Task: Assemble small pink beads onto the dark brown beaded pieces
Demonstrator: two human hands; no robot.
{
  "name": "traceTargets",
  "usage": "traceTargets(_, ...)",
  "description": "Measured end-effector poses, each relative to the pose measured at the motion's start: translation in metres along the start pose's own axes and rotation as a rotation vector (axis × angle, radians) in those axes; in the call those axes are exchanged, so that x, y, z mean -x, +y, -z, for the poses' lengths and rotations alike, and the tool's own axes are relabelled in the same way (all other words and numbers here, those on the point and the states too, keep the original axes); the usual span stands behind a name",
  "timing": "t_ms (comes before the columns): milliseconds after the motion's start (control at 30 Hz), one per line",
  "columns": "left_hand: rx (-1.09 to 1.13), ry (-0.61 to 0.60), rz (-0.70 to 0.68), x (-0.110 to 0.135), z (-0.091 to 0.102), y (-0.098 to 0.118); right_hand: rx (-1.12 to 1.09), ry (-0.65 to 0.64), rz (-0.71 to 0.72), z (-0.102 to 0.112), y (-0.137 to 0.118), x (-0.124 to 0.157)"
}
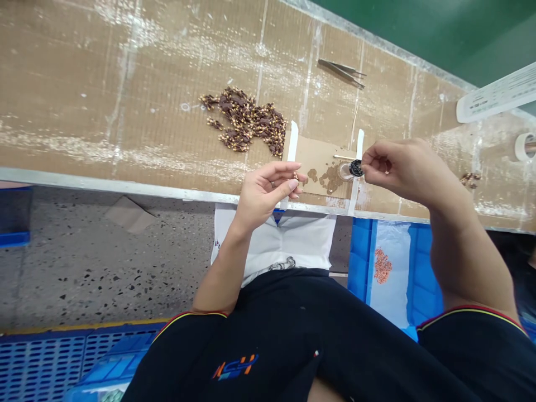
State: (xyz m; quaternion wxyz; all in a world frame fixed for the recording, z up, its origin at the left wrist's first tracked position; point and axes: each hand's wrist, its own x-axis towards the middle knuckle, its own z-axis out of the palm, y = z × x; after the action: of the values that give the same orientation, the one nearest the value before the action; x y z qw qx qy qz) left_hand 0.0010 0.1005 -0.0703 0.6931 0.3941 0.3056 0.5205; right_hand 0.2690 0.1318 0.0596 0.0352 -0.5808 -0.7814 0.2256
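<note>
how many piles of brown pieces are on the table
2: a large pile beyond the left hand, a small pile right of the right hand. Others may be hidden.

Matt dark-brown pieces [237, 120] tipped in shiny gold contrast with a glossy brown cardboard counter [159, 111], slim grey metal tweezers [335, 67] and a smooth blue plastic bin [360, 257].

Pile of small parts [247, 120] lies on the table [167, 84], beyond the left hand [271, 188] and to its left.
Just left of the right hand [387, 164] is a jar [355, 168]; tweezers [341, 71] lie beyond, a tape roll [520, 147] farther right, a bin [362, 262] below the table edge.
</note>
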Motion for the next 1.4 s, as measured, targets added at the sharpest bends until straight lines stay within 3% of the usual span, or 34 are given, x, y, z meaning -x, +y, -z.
traceTargets(133,-0.026,0.015,0.025,0.0,0.0,0.001,-0.293,0.082,-0.173,-0.001,-0.007,0.01)
traceTargets(300,-0.068,0.036,0.027,-0.001,0.0,0.003,-0.575,0.204,-0.24,-0.014,-0.009,0.022)
traceTargets(467,-0.095,0.051,0.025,0.01,-0.011,0.001,-0.919,0.34,-0.235,-0.05,-0.023,0.036)
traceTargets(600,-0.102,0.067,-0.066,0.029,-0.028,-0.001,-1.092,0.428,-0.177,-0.084,-0.049,0.047)
traceTargets(767,-0.17,0.095,-0.116,0.048,-0.045,0.001,-1.126,0.483,-0.104,-0.104,-0.074,0.057)
traceTargets(1000,-0.177,0.101,-0.154,0.056,-0.052,0.001,-1.082,0.512,-0.084,-0.102,-0.087,0.064)
traceTargets(1167,-0.18,0.134,-0.279,0.057,-0.056,-0.001,-1.021,0.554,-0.033,-0.104,-0.092,0.067)
traceTargets(1400,-0.325,0.155,-0.34,0.055,-0.053,-0.001,-0.882,0.556,-0.009,-0.103,-0.095,0.065)
